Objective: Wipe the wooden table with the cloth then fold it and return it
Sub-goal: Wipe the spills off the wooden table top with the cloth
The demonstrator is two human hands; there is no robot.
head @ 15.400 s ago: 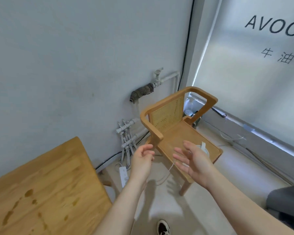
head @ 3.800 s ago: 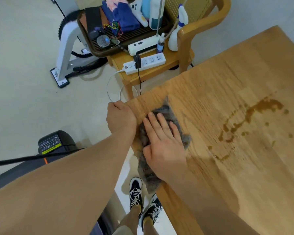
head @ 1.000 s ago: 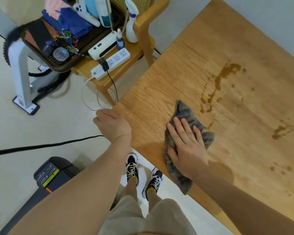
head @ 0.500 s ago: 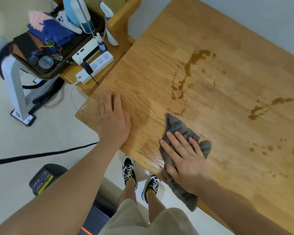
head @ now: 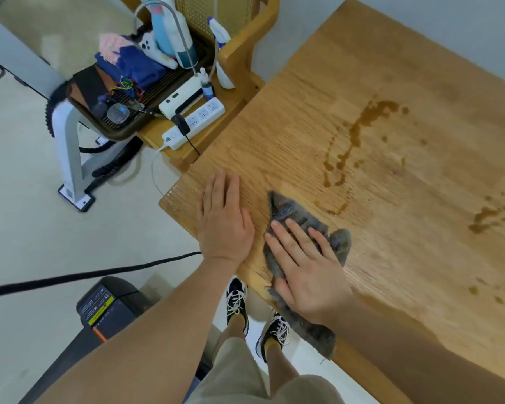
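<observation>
A grey cloth [head: 286, 207] lies crumpled on the wooden table [head: 391, 228] near its front left corner, one end hanging over the front edge. My right hand [head: 306, 266] presses flat on the cloth with straight, spread fingers. My left hand [head: 223, 220] rests flat on the bare wood beside it, close to the corner. Brown liquid stains [head: 359, 132] run across the table beyond the cloth, with more stains [head: 487, 214] at the right.
A wooden chair [head: 245, 42] stands at the table's far left, bearing a dark tray [head: 105, 123] of small items, a white power strip [head: 196, 121] and a spray bottle [head: 220, 51]. A black cable [head: 85, 277] crosses the floor. My shoes [head: 236, 298] stand under the table edge.
Over the last second my left hand moved from the table edge onto the tabletop and lies flat. My right hand has slid the cloth slightly left, closer to it.
</observation>
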